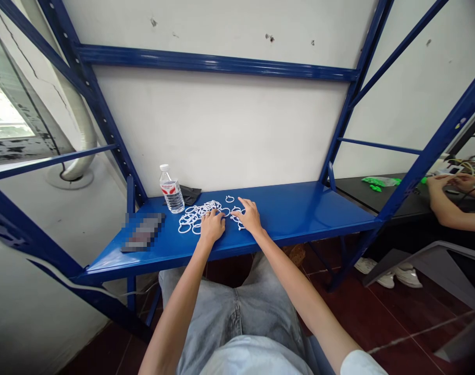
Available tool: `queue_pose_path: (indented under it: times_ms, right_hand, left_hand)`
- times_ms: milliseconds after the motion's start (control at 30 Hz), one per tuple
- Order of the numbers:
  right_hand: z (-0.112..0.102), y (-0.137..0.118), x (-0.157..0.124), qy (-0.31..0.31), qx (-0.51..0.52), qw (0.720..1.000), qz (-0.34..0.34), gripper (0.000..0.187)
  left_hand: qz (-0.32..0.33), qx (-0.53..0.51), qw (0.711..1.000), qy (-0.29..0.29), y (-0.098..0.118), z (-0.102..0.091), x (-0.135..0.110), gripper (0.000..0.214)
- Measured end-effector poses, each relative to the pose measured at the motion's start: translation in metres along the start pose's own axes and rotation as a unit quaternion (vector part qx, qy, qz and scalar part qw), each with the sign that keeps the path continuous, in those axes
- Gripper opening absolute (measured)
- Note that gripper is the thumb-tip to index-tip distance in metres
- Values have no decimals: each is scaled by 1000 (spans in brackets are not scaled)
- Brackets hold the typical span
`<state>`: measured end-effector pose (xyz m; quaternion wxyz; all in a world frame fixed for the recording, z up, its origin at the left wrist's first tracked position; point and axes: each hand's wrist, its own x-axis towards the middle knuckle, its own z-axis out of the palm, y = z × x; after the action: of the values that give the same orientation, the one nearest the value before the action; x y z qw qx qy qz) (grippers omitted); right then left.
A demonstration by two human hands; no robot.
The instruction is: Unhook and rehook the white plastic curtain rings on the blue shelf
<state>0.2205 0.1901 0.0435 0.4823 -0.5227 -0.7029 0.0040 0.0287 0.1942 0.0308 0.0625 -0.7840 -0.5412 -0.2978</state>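
A pile of thin white plastic rings (200,210), each with what looks like a small eyelet, lies on the blue shelf. My left hand (213,225) rests palm down on the pile's near right side, fingers apart over the rings. One ring (225,212) lies by its fingertips; I cannot make out whether they touch. To the right, my right hand (251,216) hovers over or touches a smaller group of rings (237,220), thumb and fingers spread. Its palm hides part of that group. A single ring (229,199) lies apart, behind both hands.
A water bottle (172,191) stands left of the pile, before a black bag (191,195). A pixelated dark flat object (144,233) lies at the left of the blue shelf (296,208). At right, another person's hands (450,182) work over a black table (354,194) with green pieces.
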Motion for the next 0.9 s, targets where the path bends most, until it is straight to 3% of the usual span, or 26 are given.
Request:
queue_pose_path:
  times_ms: [200,467,600,900]
  right_hand:
    - [-4,-4,-1,3,20,1000,-16,39]
    - [-3,-11,-5,-126,24,984,-122,61]
    - [-2,-11,-4,-131,34,985,-111,52]
    - [-7,-7,-2,-106,115,987,-33,43]
  left_hand:
    - [1,2,1000,14,1,-3,-1,28]
    - [101,-71,991,57,1,-12,-1,28]
    - [114,-132,983,57,1,-15,-3,26]
    - [64,-287,955,43,-3,-19,2,32]
